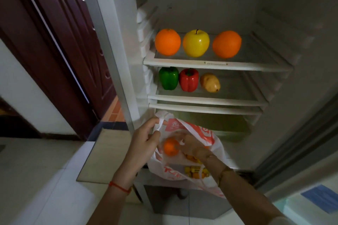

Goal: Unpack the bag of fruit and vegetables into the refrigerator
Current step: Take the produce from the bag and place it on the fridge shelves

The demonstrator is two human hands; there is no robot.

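Observation:
A white and orange plastic bag (215, 153) hangs in front of the open refrigerator's lower part. My left hand (144, 142) grips its handle and holds it open. My right hand (190, 144) is inside the bag, fingers on a small orange fruit (170, 147). Yellow corn pieces (195, 170) lie deeper in the bag. The upper shelf (210, 64) carries an orange (167, 41), a yellow apple (196, 43) and a second orange (226, 44). The shelf below holds a green pepper (168, 78), a red pepper (188, 79) and a potato (210, 82).
A drawer space (210, 120) sits under the shelves, behind the bag. The right half of both shelves is bare. A dark wooden door (54, 45) stands at the left. The refrigerator door edge (301, 133) runs along the right. Pale floor tiles (45, 179) lie below.

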